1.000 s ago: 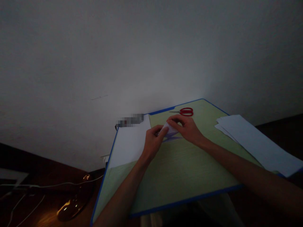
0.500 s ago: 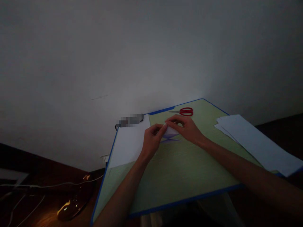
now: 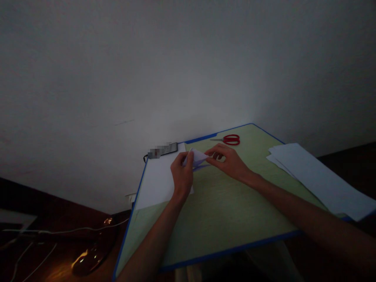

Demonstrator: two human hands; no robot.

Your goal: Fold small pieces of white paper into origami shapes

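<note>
Between my hands is a small folded paper (image 3: 197,157), pale white-violet and pointed toward the right. My left hand (image 3: 182,172) grips its left side, thumb on top and fingers curled behind. The thumb and forefinger of my right hand (image 3: 227,160) pinch the pointed right tip. Violet shadow or paper edges show just below the folded piece; I cannot tell which. Behind my right hand, red-handled scissors (image 3: 231,140) lie on the table with their blades pointing left.
The pale green table (image 3: 235,211) has a blue rim and stands against a grey wall. A white sheet (image 3: 158,188) lies at its left, with a phone (image 3: 173,148) at the back. Stacked white paper (image 3: 320,176) overhangs the right edge. White cables (image 3: 79,229) run at lower left.
My hands have moved apart; the left has shifted left with the folded paper, turning it. More of the paper now shows between them, its point held by my right fingertips.
</note>
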